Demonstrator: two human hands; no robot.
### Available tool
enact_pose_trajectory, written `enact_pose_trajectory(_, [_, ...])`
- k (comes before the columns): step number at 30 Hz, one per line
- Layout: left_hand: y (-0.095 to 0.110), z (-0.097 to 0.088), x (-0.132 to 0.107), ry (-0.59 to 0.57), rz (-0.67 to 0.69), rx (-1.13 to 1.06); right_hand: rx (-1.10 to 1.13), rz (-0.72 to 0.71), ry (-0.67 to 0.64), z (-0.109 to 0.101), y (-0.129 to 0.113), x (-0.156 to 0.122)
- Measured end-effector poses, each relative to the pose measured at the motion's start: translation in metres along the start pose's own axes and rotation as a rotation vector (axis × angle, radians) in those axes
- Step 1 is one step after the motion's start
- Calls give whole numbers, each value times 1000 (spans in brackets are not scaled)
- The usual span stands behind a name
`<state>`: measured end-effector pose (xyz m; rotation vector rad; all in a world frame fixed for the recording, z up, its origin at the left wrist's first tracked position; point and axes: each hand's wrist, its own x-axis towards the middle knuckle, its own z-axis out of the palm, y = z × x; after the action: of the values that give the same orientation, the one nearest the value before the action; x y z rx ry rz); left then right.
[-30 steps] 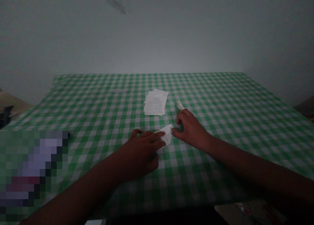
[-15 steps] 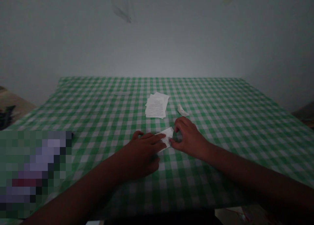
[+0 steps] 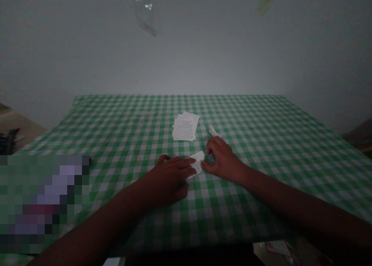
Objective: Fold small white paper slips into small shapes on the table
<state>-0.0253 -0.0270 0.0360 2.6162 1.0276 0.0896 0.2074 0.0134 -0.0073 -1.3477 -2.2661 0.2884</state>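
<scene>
Head view: our left hand (image 3: pixel 165 182) and right hand (image 3: pixel 223 161) unchanged on the paper slip (image 3: pixel 197 159)
Left lies flat across it, right barely touches its end, grip unclear; slip sits mid-tablecloth (image 3: pixel 116 119), near a paper stack (image 3: pixel 184 127)

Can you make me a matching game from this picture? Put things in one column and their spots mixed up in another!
Things:
1. Left hand
2. Right hand
3. Stack of printed papers
4. Crumpled paper scrap

Spots:
A. Just beyond the right hand's knuckles
B. Fingers lying over the paper slip
C. Up the checked tablecloth, beyond the slip
D. Thumb at the slip's right end

Pairs: 1-B, 2-D, 3-C, 4-A
</scene>
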Motion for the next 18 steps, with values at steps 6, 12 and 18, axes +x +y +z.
enact_pose_trajectory(6, [-1,1,0,1,0,-12,-21,-26,-39,-1,-14,-11])
enact_pose_trajectory(12, [0,0,-1,-7,1,-16,6,12,-9,3,-8,-7])
enact_pose_trajectory(18, [-1,0,-1,-11,4,-10,-2,30,55,6,5,5])
